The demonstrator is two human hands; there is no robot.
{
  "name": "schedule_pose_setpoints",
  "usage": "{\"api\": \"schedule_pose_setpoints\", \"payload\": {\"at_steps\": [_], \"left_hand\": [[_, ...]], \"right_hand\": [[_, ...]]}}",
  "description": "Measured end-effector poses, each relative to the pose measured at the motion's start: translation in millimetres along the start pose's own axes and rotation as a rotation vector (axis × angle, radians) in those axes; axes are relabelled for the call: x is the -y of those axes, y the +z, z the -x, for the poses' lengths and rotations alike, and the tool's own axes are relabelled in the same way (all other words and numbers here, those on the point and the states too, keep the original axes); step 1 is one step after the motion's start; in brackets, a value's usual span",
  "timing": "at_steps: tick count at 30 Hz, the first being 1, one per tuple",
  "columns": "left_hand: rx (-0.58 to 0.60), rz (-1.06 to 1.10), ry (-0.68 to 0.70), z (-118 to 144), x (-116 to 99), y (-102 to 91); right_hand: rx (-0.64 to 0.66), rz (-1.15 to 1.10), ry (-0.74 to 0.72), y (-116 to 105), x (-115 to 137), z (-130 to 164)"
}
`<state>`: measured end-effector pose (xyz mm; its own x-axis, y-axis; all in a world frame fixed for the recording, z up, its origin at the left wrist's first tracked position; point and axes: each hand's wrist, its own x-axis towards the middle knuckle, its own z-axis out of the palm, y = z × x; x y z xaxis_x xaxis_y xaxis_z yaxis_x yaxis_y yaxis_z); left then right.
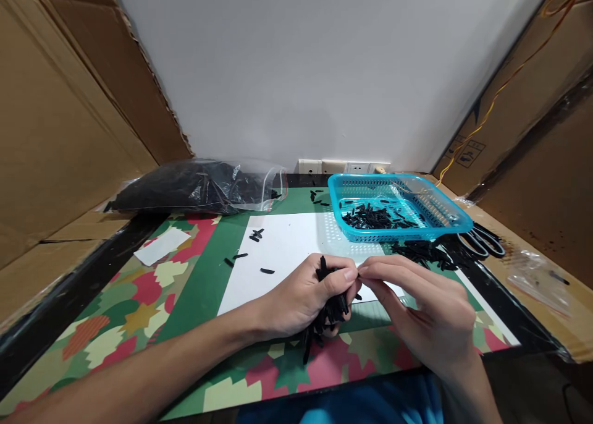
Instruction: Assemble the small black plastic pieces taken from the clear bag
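Many short black plastic sticks (377, 217) already in turquoise plastic basket (398, 214), centre right. Handful of black sticks (327, 316) clenched in left hand (301, 297), lower centre; right hand (426, 309) fingertips pinching one. Full clear bag (194, 186) waiting upper left.

left hand (303, 297) full of black pieces (330, 313)

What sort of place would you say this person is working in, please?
Probably a makeshift sorting bench: cardboard walls, a blue basket of small black pieces, a plastic bag of more, and the left hand holding a bunch.
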<state>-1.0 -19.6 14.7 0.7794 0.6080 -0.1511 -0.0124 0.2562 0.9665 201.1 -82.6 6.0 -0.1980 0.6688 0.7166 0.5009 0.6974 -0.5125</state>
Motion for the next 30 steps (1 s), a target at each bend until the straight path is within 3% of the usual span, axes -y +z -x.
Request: {"api": "schedule_pose_setpoints", "payload": {"at_steps": [8,15,30], "left_hand": [[0.068,0.109,-0.031,-3,5,2.4],[0.027,0.238,-0.033,-6,4,0.7],[0.03,0.207,0.015,-4,2,1.4]], "right_hand": [[0.09,-0.106,0.064,-6,-2,-2],[0.06,-0.103,0.111,4,-9,-2],[0.022,-0.245,0.191,13,-4,1]]}}
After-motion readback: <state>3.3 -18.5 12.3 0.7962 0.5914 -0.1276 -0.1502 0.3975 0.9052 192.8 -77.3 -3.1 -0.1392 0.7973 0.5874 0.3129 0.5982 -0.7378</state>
